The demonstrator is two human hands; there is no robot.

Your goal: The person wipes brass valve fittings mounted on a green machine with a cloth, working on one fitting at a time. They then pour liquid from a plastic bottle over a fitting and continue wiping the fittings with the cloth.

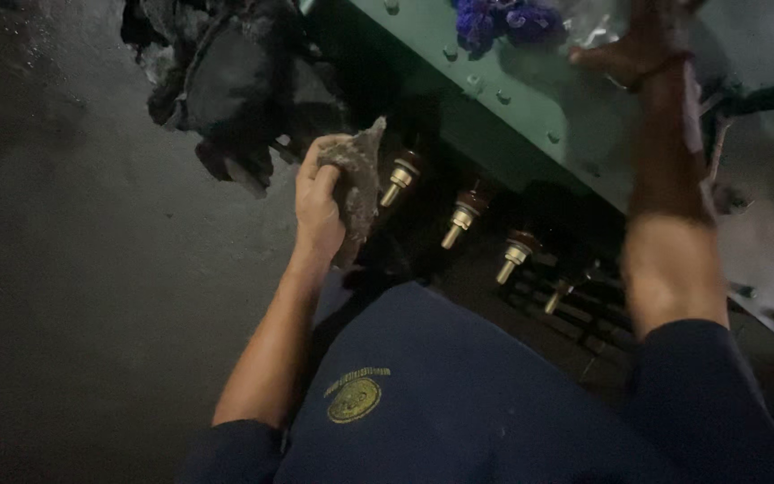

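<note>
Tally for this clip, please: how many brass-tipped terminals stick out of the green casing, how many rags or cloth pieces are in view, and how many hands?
Brass-tipped terminals: 4 (the fourth is dim)
Grey rag in the left hand: 1
Purple cloth on the green casing: 1
Dark rag heap: 1
Hands, with the right hand: 2
Total: 9

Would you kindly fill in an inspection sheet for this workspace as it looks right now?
Surface: green bolted metal housing, dimly lit, tilted in view.
Job's things: grey rag bunched in the left hand, beside the first of a row of brass-tipped brown terminals.
Clutter: purple cloth on the housing; dark bundle on the floor.
Grippers: left hand gripping the rag; right hand resting on the housing, grip unclear.
Cables: nothing seen.
Surroundings: dark concrete floor.
</note>
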